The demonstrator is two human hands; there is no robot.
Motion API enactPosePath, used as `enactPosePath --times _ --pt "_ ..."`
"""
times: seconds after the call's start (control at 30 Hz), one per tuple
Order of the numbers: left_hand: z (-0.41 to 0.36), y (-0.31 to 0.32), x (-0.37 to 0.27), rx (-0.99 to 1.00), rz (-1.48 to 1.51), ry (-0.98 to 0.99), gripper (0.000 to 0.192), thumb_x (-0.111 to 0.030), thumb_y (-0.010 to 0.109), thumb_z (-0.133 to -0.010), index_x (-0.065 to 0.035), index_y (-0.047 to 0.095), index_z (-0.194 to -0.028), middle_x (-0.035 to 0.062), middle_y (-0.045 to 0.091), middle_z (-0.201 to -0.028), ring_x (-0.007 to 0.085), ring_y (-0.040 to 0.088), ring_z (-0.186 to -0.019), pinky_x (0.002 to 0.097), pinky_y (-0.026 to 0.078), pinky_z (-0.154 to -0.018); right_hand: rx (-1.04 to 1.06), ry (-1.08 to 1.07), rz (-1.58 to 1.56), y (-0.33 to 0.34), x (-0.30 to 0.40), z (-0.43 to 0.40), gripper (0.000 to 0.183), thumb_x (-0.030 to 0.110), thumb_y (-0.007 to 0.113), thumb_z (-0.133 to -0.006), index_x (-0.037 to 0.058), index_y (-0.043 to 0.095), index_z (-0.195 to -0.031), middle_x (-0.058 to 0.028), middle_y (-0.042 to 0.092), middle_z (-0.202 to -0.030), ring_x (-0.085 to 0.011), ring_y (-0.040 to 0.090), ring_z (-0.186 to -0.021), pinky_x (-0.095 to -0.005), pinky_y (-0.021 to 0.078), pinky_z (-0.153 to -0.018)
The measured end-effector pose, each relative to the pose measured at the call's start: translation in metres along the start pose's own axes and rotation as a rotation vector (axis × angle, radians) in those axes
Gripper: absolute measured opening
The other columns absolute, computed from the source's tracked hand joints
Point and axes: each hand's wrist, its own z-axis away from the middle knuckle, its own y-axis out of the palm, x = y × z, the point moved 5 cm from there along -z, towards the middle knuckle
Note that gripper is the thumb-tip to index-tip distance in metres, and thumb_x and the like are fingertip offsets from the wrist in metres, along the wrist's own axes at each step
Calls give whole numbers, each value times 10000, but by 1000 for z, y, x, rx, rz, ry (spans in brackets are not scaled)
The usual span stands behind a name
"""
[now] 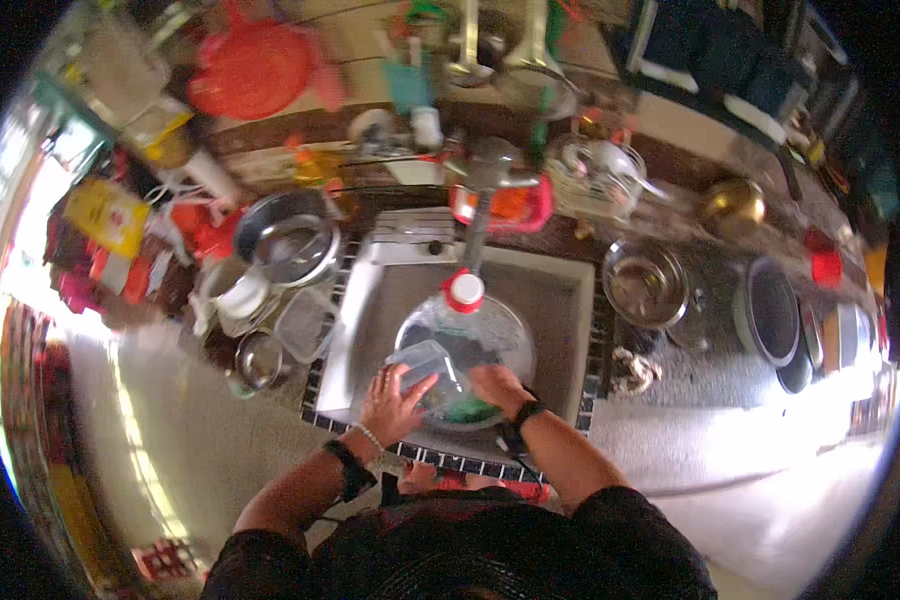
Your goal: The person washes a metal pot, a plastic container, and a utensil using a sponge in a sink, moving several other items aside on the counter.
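My left hand (396,405) grips a clear plastic container (420,360) by its side, tilted above a round basin (526,337). The basin stands in a metal sink (562,300) and holds what looks like water, with a blurred green patch (469,411) near its front edge. My right hand (499,386) is curled over the basin's right side, close to the container. Its fingertips are blurred, so whether they hold anything is unclear. A faucet with a red and white head (465,291) juts over the basin's far side.
Left of the sink are a clear plastic tub (306,326), a small metal bowl (259,358) and a larger metal basin (296,251). On the right stand a steel bowl (645,285) and a grey tub (771,311). A pink-red basket (506,206) sits behind the faucet.
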Motion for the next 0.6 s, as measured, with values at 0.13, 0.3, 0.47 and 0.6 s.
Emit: enactPosePath --times 0.13,0.3,0.47,0.6 --pt "-2 -4 -7 22 -92 -17 671 -244 694 -654 -261 471 -1286 166 406 -1139 343 423 -1084 458 386 -897 46 146 -91 -12 -36 29 335 245 576 -791 67 617 -1071 -154 631 -1028 -311 598 -958 -379 467 -840" --pt "-5 -7 -6 -7 -155 -58 717 -182 670 -646 -273 421 -1313 180 400 -1176 350 410 -1117 465 378 -903 135 335 -259 -40 -40 59 366 292 589 -775 63 622 -1058 -140 641 -1016 -295 608 -953 -365 468 -837" --pt "-16 -6 -11 15 -141 -156 702 -162 658 -648 -262 428 -1303 183 396 -1178 359 396 -1122 475 363 -917 87 177 -41 -42 -68 69 353 296 592 -757 66 639 -1020 -118 656 -978 -287 614 -938 -356 475 -821" --pt "-23 -13 -4 31 -142 -216 707 -225 701 -635 -242 436 -1290 188 392 -1186 363 391 -1111 461 359 -933 58 186 -96 -49 -82 81 313 295 597 -758 92 660 -989 -109 662 -963 -280 621 -921 -358 480 -813"
